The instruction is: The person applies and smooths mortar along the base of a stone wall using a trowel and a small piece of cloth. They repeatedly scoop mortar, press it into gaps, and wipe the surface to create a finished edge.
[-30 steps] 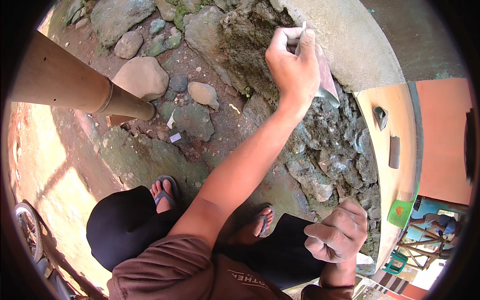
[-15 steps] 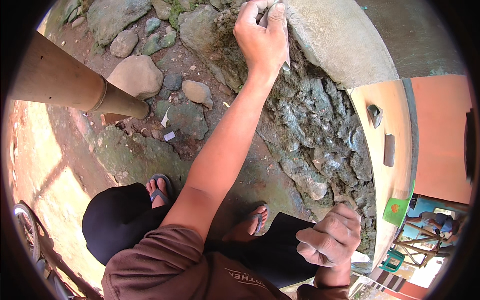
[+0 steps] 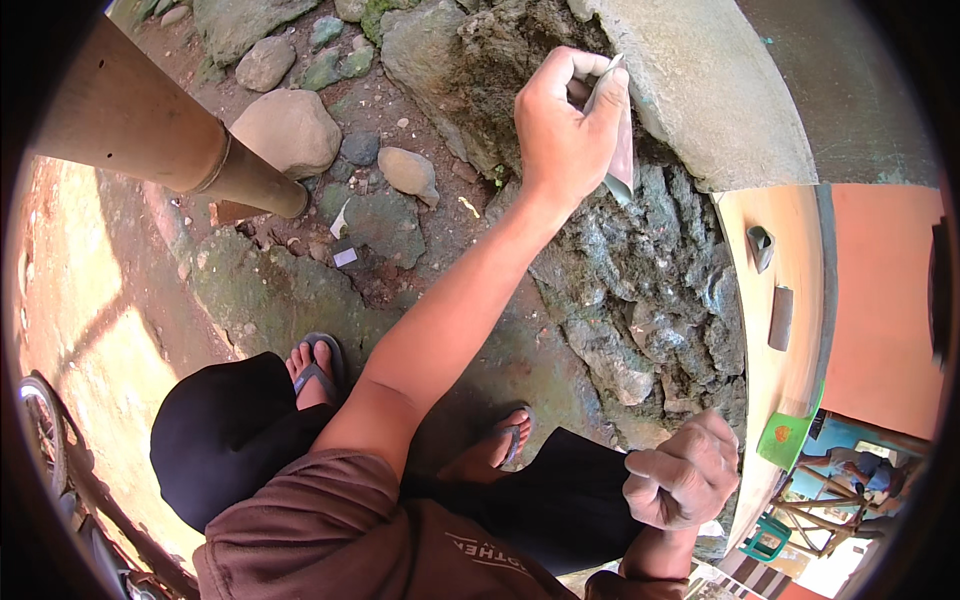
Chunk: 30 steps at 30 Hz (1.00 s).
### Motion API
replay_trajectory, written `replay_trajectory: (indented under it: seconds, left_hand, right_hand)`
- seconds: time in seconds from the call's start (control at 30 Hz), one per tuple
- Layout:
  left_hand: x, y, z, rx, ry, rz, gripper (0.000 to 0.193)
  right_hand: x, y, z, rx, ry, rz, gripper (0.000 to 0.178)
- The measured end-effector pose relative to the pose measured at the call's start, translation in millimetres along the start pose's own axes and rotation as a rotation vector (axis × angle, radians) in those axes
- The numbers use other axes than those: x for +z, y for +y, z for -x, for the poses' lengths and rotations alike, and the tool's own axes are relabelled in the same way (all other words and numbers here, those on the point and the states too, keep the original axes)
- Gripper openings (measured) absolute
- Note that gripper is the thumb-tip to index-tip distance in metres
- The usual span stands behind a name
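Note:
My left hand (image 3: 570,140) reaches out in front, pinching a thin folded piece of sandpaper (image 3: 622,165) between thumb and fingers; it is grey with a pinkish side. Rough rock (image 3: 650,290) lies below that hand, and the pale concrete edge (image 3: 715,100) is just to its right. My right hand (image 3: 683,475), dusty and curled into a fist, is near the pale board (image 3: 755,330) at the lower right. Whatever the fist may hold is hidden. On the board rest a curled dark piece (image 3: 761,248) and a flat dark piece (image 3: 781,318) of similar sheet.
A thick bamboo pole (image 3: 215,160) slants in from the left. Several loose stones (image 3: 290,135) lie on the dirt. A green sheet (image 3: 785,438) sits by the board's near end. Beyond are a green plastic stool (image 3: 765,538) and another person (image 3: 868,470). A wheel (image 3: 45,430) shows far left.
My left hand has come nearer and to the right with the sandpaper in it. My right fist has shifted slightly to the right. The whole view has moved a little.

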<state>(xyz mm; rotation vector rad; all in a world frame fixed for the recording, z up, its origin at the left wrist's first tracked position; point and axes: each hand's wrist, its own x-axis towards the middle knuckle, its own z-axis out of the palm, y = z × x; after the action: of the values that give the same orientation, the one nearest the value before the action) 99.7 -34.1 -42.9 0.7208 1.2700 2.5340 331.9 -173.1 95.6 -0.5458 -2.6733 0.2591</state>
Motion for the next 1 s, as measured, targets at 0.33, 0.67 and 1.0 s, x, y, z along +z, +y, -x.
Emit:
replay_trajectory:
  seconds: [0.33, 0.67, 1.0]
  left_hand:
    - [-33.9, 31.1, 61.4, -0.495, 0.005, -0.009, 0.014]
    - [-59.5, 63.2, 51.6, -0.478, 0.021, -0.047, 0.016]
    - [-78.1, 62.0, 39.3, -0.482, 0.332, 0.218, 0.017]
  right_hand:
    - [55.7, 28.9, -65.5, 0.007, -0.256, 0.604, 0.057]
    - [85.9, 27.8, -109.8, -0.348, -0.058, 0.831, 0.034]
    - [42.5, 57.0, -181.8, -0.440, -0.191, 0.995, 0.040]
